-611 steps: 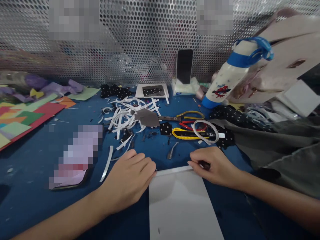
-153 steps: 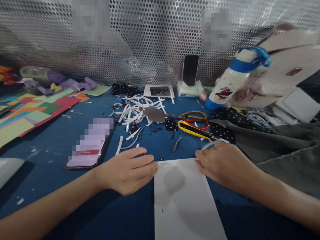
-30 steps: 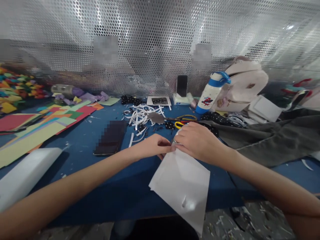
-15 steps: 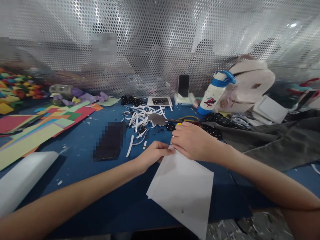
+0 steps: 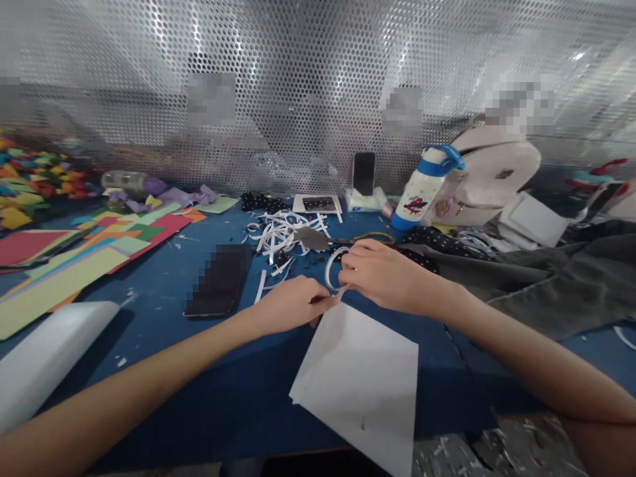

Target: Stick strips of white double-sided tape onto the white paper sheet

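Head view: the left hand (image 5: 295, 301) is pinching at the far corner of a white sheet (image 5: 360, 377), and is the nearer hand. From those fingers the sheet is stretching toward the person over the blue table (image 5: 223, 397), long axis slanting slightly right. The right hand (image 5: 380, 275) is gripping a white tape-like ring (image 5: 328, 268), standing just beyond that corner, a thin strip bridging the fingertips.

Left grip (image 5: 297, 301) was pretty much at the top corner of the white sheet (image 5: 362, 371) while the right grip (image 5: 375, 271) had a white ring (image 5: 328, 270).
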